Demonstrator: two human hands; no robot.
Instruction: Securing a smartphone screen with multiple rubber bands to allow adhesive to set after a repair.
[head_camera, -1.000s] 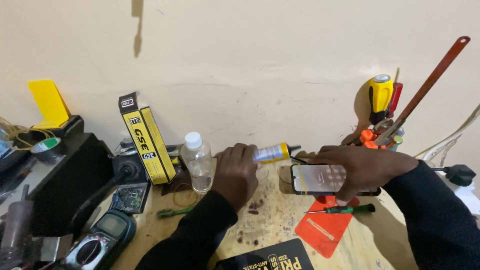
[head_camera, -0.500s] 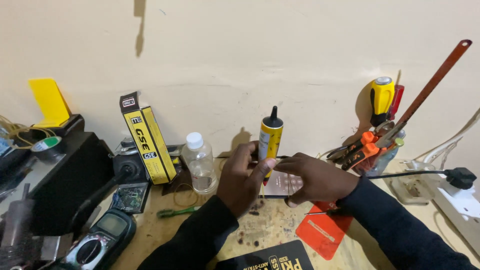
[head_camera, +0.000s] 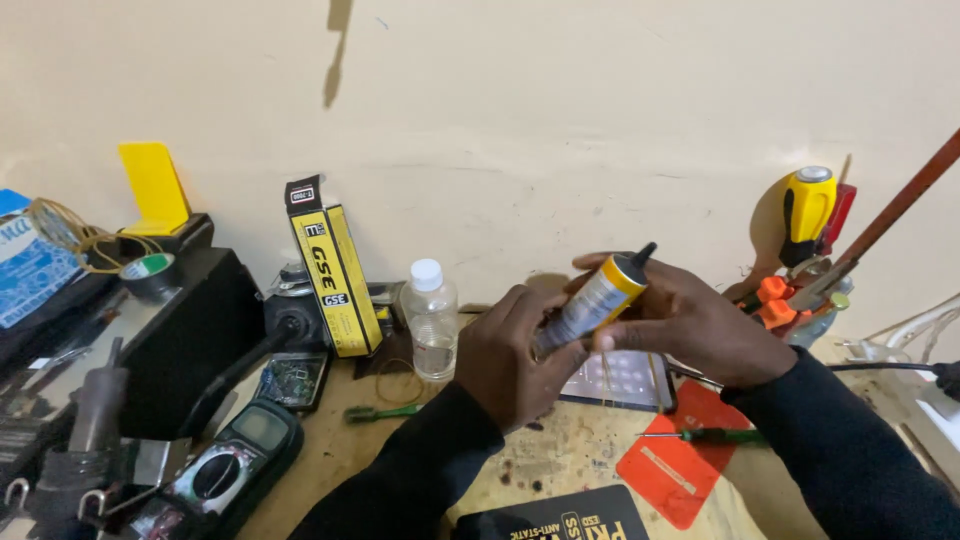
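My left hand (head_camera: 512, 357) grips the lower end of a yellow glue tube (head_camera: 597, 297) with a black nozzle. My right hand (head_camera: 690, 320) wraps around the tube's upper end near the nozzle. The tube is tilted, nozzle up and to the right, held above the bench. Under my hands lies a phone (head_camera: 620, 380), face up on the wooden bench (head_camera: 560, 460). A green-handled screwdriver (head_camera: 715, 436) lies just right of the phone, partly on a red card (head_camera: 680, 470).
A clear plastic bottle (head_camera: 432, 318) and a yellow-black box (head_camera: 332, 268) stand left of my hands. A multimeter (head_camera: 225, 470) and a black device (head_camera: 180, 330) sit at left. Tools with yellow, orange and red handles (head_camera: 810, 240) lean at right. A small green screwdriver (head_camera: 382, 411) lies near the bottle.
The glue tube went from lying flat in my left hand to held by both hands, tilted over the phone. My right hand let go of the phone, which now lies on the bench.
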